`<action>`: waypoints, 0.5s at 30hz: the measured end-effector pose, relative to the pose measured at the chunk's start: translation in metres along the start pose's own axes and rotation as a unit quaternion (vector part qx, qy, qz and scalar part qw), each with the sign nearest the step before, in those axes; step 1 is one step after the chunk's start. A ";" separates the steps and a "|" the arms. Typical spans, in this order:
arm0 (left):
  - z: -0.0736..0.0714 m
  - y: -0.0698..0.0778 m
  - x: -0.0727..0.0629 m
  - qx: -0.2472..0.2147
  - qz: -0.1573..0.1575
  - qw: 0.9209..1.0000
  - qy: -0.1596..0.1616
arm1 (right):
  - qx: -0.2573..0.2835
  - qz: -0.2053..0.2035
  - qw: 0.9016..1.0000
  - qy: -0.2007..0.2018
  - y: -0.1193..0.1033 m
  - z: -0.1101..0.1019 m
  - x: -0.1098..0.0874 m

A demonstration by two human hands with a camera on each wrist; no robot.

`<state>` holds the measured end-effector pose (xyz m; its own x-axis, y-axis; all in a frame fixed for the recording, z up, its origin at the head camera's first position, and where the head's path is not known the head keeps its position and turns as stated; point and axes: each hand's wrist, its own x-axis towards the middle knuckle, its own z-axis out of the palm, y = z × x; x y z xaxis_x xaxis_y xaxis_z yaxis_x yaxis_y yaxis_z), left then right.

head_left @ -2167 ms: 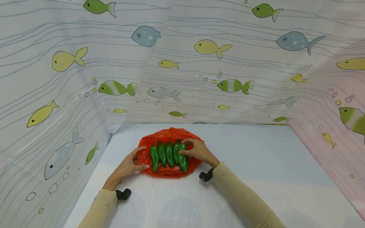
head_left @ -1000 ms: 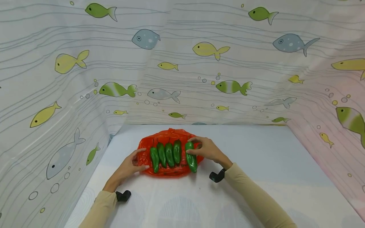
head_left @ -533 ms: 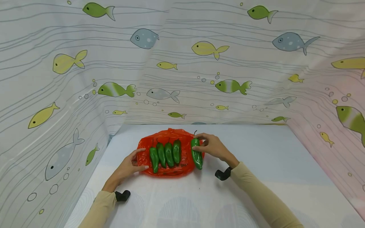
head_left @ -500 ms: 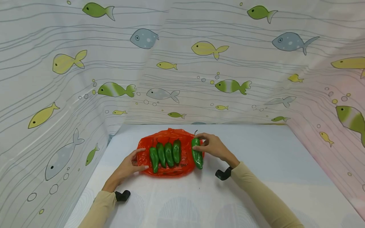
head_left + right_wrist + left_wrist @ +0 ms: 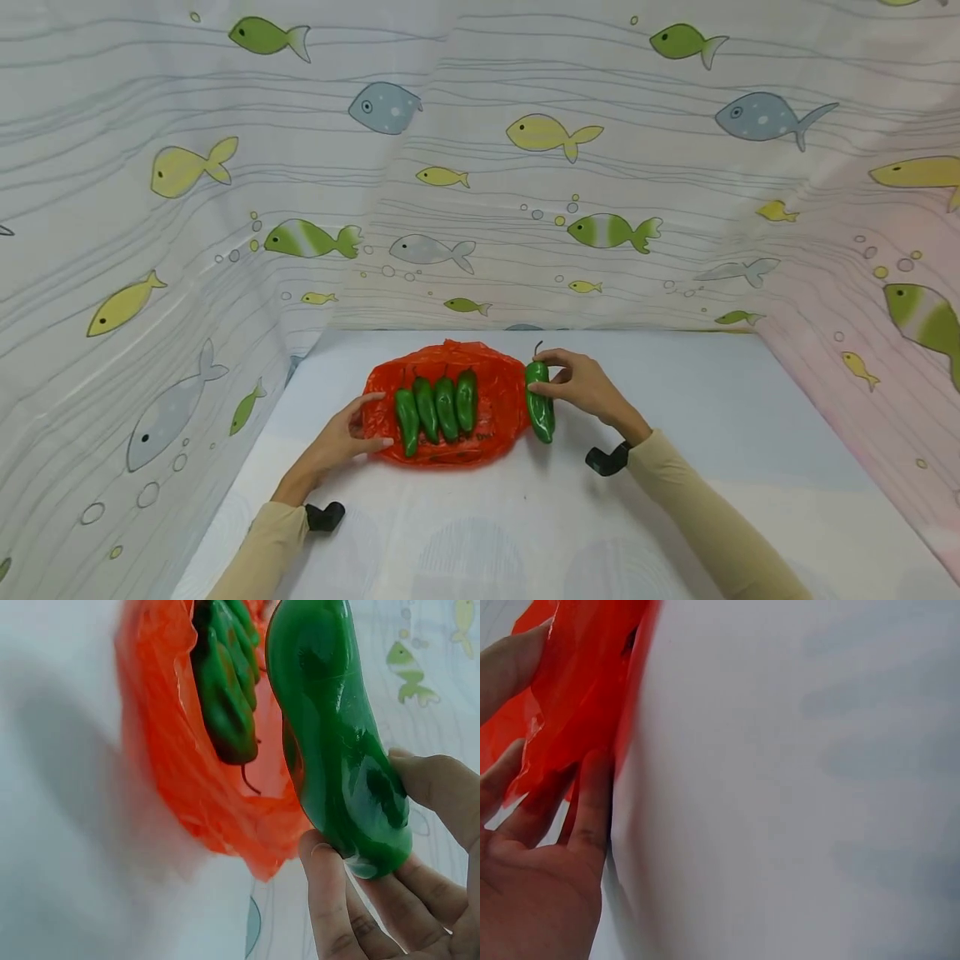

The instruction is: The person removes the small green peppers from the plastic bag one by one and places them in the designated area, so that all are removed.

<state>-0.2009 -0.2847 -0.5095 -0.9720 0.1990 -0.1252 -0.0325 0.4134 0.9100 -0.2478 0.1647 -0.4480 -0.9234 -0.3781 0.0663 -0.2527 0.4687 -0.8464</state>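
Observation:
My right hand (image 5: 588, 388) pinches a long green chili pepper (image 5: 538, 407) between thumb and fingers near its stem end. It hangs tip downward over the right edge of a red plastic bag (image 5: 501, 379); a shadow falls on the table to its side in the right wrist view. Several more green chili peppers (image 5: 446, 407) lie side by side on the bag, stems away from me. On the left, my left hand (image 5: 339, 435) holds the bag's edge. In the left wrist view its fingers (image 5: 592, 799) reach in under the red plastic, which partly covers them.
The white table (image 5: 675, 400) stretches out on the right and in front of the bag. Fish-printed sheets (image 5: 495, 250) stand as walls behind and at both sides. A black wrist camera (image 5: 609, 460) sits on the right wrist, another black camera (image 5: 325, 517) on the left.
My right hand has lifted the rightmost pepper away from the row and carried it rightward to the bag's edge. The left hand has stayed at the bag's left side.

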 end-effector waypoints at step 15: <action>-0.002 0.003 0.006 0.008 0.004 1.000 -0.012 | -0.010 0.022 0.999 0.044 0.017 -0.029 -0.004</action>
<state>-0.2071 -0.2838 -0.5072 -0.9665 0.2229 -0.1269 -0.0207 0.4254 0.9048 -0.2563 0.1973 -0.4473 -0.9552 -0.2860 0.0763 -0.2166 0.4998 -0.8386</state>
